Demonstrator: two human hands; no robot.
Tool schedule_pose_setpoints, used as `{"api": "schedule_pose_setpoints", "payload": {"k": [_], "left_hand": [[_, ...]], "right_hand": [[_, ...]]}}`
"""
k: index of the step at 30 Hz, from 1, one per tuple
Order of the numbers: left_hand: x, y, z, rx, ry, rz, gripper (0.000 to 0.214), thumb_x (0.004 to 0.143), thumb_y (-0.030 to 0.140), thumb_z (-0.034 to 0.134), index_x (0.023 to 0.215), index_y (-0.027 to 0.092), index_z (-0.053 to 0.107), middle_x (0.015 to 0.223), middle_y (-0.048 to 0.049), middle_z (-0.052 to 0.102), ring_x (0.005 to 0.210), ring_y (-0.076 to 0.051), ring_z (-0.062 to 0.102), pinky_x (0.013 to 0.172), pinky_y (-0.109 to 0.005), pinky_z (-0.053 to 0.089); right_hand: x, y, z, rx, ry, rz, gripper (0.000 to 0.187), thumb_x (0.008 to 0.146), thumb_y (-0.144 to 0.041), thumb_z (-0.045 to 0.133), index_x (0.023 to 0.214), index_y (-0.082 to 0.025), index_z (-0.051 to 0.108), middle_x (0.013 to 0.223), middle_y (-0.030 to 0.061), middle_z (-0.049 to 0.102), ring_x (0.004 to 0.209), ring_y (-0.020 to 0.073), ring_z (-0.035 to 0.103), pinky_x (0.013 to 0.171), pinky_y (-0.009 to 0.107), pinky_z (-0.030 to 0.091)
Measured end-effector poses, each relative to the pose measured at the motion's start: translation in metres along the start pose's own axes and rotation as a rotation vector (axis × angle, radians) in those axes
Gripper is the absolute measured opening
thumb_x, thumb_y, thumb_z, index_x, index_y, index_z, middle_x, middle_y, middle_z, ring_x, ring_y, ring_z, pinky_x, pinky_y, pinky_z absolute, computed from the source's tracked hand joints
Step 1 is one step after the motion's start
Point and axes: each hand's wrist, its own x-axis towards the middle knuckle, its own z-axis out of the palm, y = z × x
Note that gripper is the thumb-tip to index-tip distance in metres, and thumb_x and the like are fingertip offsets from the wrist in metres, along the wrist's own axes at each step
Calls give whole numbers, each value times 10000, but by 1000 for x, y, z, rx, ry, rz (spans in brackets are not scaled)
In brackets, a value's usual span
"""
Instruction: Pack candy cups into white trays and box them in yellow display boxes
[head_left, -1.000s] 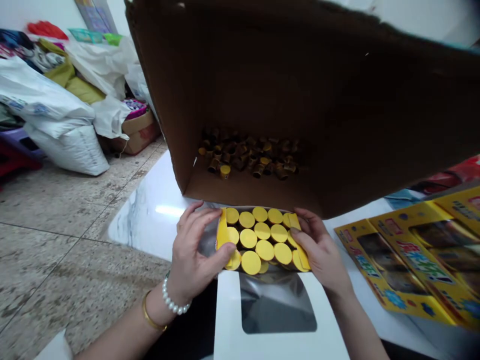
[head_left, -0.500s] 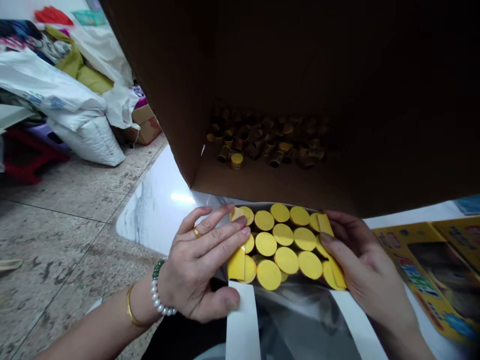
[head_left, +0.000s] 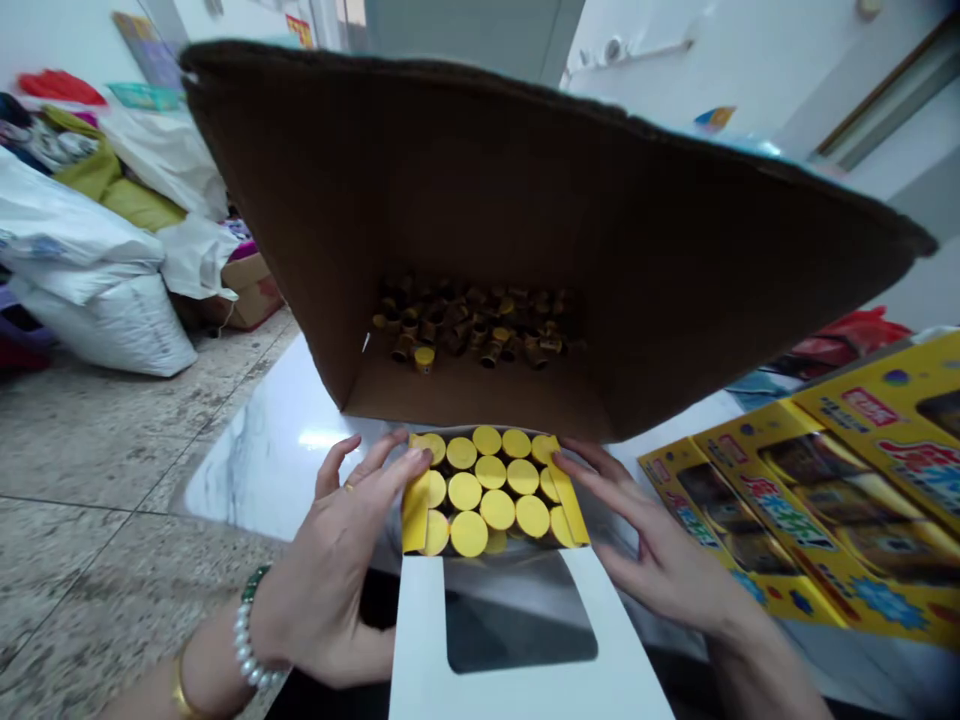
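Between my two hands stands a small packing box (head_left: pixel 525 690), its long white flap with a clear window folded down toward me. Several small tubs with round yellow lids (head_left: pixel 497 510) fill it in rows. My left hand (head_left: pixel 322 590) grips the left side, fingertips at the yellow side flap and thumb low by the white flap. It wears a ring, a green-and-pearl bracelet and a gold bangle. Along the right side flap, my right hand (head_left: pixel 660 560) holds the box with its fingers stretched against the edge.
A large cardboard carton (head_left: pixel 480 400) lies open toward me just beyond, with several small yellow-lidded tubs (head_left: pixel 424 360) inside. Yellow printed boxes with windows (head_left: pixel 795 490) stand at the right. White sacks (head_left: pixel 105 310) lie on the floor at the left beside the marble-patterned table (head_left: pixel 255 450).
My view has tilted up and drawn back, showing more of the carton and printed boxes. My left fingers have slid off the lids to the side flap. The white windowed flap now lies flatter.
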Motion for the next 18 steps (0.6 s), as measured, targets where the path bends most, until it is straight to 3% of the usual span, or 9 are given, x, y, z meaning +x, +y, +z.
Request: {"api": "schedule_pose_setpoints", "payload": {"k": [2, 4, 6, 8, 10, 11, 14, 16, 18], "left_hand": [[8, 10, 8, -1, 135, -130, 1011, 710, 417, 727, 1512, 146, 174, 1251, -170, 672, 1300, -395, 506, 1125, -642, 175], [18, 17, 19, -52, 281, -323, 892, 791, 369, 701, 1495, 176, 189, 1110, -125, 707, 1201, -351, 581, 1067, -608, 319], [26, 21, 30, -181, 372, -478, 799, 851, 343, 657, 1485, 191, 195, 1065, -103, 662, 1089, -298, 625, 965, -534, 466], [31, 23, 35, -283, 395, -537, 775, 886, 329, 614, 1504, 207, 162, 1131, -114, 592, 1033, -258, 625, 900, -477, 532], [32, 25, 34, -246, 346, -513, 711, 918, 302, 565, 1518, 237, 189, 1294, -150, 495, 1130, -261, 575, 936, -470, 529], [33, 26, 31, -186, 296, -482, 652, 934, 280, 534, 1514, 244, 237, 1386, -164, 428, 1210, -273, 526, 978, -476, 509], [39, 30, 19, 47, 82, -348, 502, 960, 215, 444, 1459, 184, 402, 1541, -152, 320, 1365, -313, 368, 1102, -509, 403], [48, 32, 11, 172, -39, -271, 496, 954, 194, 422, 1443, 110, 436, 1513, -153, 413, 1363, -333, 356, 1135, -528, 351], [59, 33, 7, 243, -100, -245, 518, 945, 238, 452, 1429, 55, 453, 1424, -165, 523, 1323, -354, 391, 1130, -553, 336]], "right_hand": [[3, -2, -5, -4, -46, -13, 710, 826, -348, 706, 1478, -290, 432, 1569, 112, 365, 1442, 346, 338, 1124, 528, 394], [12, -6, 0, 38, 81, 42, 487, 836, -388, 700, 1297, -260, 605, 1439, 131, 512, 1342, 346, 473, 1074, 527, 449], [24, -8, 10, 130, 241, 145, 281, 874, -385, 658, 1108, -230, 667, 1216, 125, 623, 1153, 296, 614, 970, 476, 539], [32, -9, 20, 253, 307, 239, 411, 889, -379, 641, 1268, -238, 568, 1116, 104, 622, 993, 237, 673, 850, 414, 600], [35, -10, 23, 295, 266, 263, 695, 905, -373, 615, 1511, -278, 289, 1231, 117, 574, 1030, 224, 670, 854, 407, 605], [36, -11, 22, 246, 231, 250, 730, 919, -365, 590, 1544, -305, 217, 1334, 127, 524, 1120, 235, 640, 912, 429, 583], [39, -13, 14, -6, 75, 146, 521, 954, -325, 500, 1467, -317, 409, 1550, 85, 354, 1387, 274, 430, 1111, 493, 428], [45, -13, 9, -89, 22, 98, 438, 954, -300, 478, 1391, -280, 497, 1505, 76, 439, 1375, 265, 444, 1122, 483, 415], [51, -12, 8, -120, 54, 83, 408, 935, -311, 516, 1338, -246, 527, 1365, 88, 573, 1270, 260, 538, 1058, 461, 475]]}}
